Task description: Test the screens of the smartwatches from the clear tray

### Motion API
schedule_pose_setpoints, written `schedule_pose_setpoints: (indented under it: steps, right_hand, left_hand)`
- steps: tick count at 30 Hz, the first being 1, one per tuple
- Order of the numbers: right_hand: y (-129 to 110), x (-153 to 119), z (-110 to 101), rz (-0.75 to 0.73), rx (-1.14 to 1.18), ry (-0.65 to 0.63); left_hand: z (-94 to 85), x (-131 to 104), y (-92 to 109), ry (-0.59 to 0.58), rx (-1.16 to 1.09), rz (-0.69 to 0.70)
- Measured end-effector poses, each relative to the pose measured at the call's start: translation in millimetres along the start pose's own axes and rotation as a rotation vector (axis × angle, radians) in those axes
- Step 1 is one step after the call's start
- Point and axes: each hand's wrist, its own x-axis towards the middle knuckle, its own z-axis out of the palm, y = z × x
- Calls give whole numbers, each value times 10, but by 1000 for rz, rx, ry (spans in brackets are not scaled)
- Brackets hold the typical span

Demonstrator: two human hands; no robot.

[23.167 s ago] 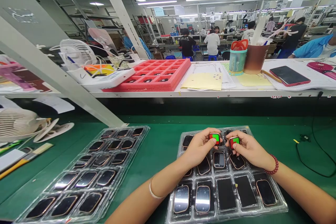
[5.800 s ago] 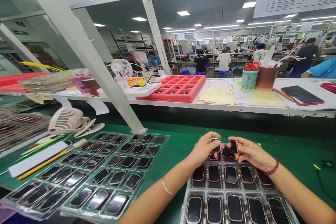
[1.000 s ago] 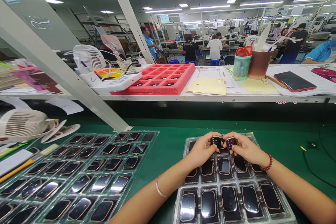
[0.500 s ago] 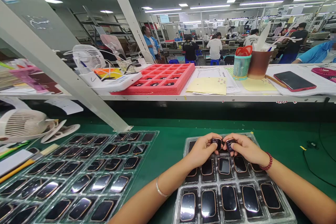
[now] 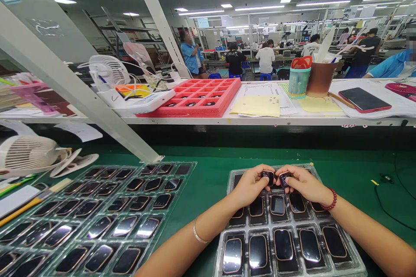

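My left hand point(image 5: 255, 184) is closed around a smartwatch body point(image 5: 268, 176), its thumb on the dark screen, where small light marks show. Another smartwatch body point(image 5: 285, 178) is gripped by my right hand point(image 5: 297, 180), thumb also against the glass. The two watches are held side by side, close together, above the far part of a clear plastic tray point(image 5: 248, 229). In that tray's pockets lie several watch bodies with black screens and gold-coloured rims, such as the near watch point(image 5: 284, 244). My hands and forearms hide some of the far pockets.
More clear trays point(image 5: 175, 212) filled with watches cover the green bench to the left. Behind, a white shelf point(image 5: 208, 121) carries a red compartment tray point(image 5: 227, 97), papers, cups and a phone point(image 5: 365, 98). A slanted post point(image 5: 107, 121) and white fan point(image 5: 29, 153) stand left.
Both hands and the watches stay practically still. In the background, a standing person in blue has shifted slightly to the right and raised an arm.
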Motion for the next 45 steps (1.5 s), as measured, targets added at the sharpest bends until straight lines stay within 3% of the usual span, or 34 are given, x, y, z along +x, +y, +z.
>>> schedule_pose_setpoints:
  steps: [11,18,24,29,41,45]
  right_hand:
    - [33,-3,-11,2,-15,-7]
    - [42,-1,-14,1,-35,33]
    - [11,-9,26,-63,17,-27]
    - [-4,-13,2,-3,-34,-13]
    - [-3,-9,24,-76,1,-21]
    - [18,-7,-1,-10,-45,-2]
  left_hand:
    - [1,-2,11,-1,5,-6]
    - [6,12,19,78,0,21]
    - [-5,12,23,113,-9,11]
    - [7,3,31,79,-21,25]
    - [23,-9,65,86,-2,2]
    - [17,-3,52,71,-11,13]
